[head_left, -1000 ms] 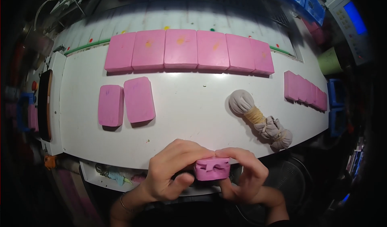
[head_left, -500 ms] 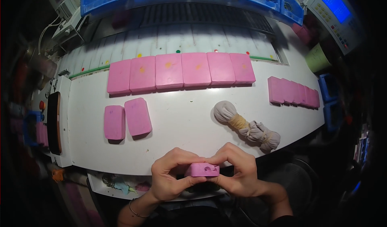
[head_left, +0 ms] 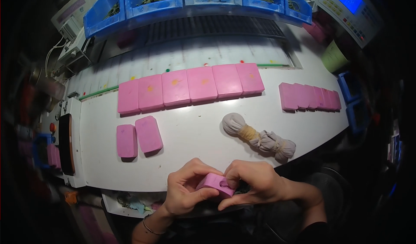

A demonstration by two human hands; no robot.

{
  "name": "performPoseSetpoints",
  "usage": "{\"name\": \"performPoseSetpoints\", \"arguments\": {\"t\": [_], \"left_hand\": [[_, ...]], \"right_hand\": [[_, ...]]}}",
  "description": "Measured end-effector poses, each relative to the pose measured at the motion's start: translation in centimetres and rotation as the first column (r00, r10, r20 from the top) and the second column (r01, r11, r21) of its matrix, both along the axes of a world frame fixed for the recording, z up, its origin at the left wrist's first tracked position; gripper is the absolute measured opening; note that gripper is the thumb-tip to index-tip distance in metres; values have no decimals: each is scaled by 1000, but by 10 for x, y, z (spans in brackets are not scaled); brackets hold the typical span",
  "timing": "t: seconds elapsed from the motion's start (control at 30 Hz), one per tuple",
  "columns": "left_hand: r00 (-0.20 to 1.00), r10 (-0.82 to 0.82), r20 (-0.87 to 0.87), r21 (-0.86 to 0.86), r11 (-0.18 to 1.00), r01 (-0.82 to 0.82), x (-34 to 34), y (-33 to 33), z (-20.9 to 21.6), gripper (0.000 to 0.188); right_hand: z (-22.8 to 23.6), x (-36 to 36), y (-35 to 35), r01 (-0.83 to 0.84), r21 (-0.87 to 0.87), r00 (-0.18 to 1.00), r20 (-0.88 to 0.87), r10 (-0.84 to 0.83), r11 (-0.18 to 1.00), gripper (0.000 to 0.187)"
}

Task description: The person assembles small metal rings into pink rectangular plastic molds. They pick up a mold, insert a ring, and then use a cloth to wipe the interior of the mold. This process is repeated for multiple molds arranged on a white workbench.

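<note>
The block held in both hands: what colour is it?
Pink block, shown in the head view.

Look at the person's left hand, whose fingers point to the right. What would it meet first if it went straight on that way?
The left hand already grips the pink block; straight past that, it would most likely meet the right hand, which holds the same block from the other side.

L hand (head_left: 187, 191) & R hand (head_left: 250, 184) are gripping a pink block (head_left: 215, 184) at near edge of white surface (head_left: 195, 135). Tied grey cloth bundle (head_left: 258, 137) is lying just beyond; six pink blocks (head_left: 190, 87) are sitting in a row further back.
</note>
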State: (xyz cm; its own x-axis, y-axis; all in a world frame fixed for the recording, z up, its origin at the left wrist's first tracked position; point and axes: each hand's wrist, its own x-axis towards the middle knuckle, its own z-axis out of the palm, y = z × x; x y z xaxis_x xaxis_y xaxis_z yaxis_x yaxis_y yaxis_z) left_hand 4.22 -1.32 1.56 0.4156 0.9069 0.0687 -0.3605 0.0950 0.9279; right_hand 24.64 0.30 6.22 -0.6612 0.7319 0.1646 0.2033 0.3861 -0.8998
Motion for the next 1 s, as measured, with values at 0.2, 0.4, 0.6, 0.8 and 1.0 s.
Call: {"name": "performPoseSetpoints", "arguments": {"t": [0.2, 0.4, 0.6, 0.8, 1.0], "left_hand": [[994, 32, 100, -20, 999, -31, 6, 5, -1, 33], [966, -253, 43, -310, 916, 254, 29, 7, 6, 96], [988, -39, 149, -585, 802, 120, 32, 9, -11, 65], [970, -7, 242, -632, 758, 164, 30, 10, -11, 55], [938, -139, 318, -465, 839, 282, 10, 11, -25, 49]], "right_hand": [[-1, -6, -3, 196, 80, 973, -135, -185, 977, 44], [7, 15, -1, 278, -152, 947, -120, -297, 949, 54], [12, 134, 80, 521, 694, 659, 43, -751, 497, 45], [86, 311, 169, 324, 937, -79, -109, -991, -129, 34], [91, 331, 204, 163, 976, -166, -116, -979, -143, 26]]}}
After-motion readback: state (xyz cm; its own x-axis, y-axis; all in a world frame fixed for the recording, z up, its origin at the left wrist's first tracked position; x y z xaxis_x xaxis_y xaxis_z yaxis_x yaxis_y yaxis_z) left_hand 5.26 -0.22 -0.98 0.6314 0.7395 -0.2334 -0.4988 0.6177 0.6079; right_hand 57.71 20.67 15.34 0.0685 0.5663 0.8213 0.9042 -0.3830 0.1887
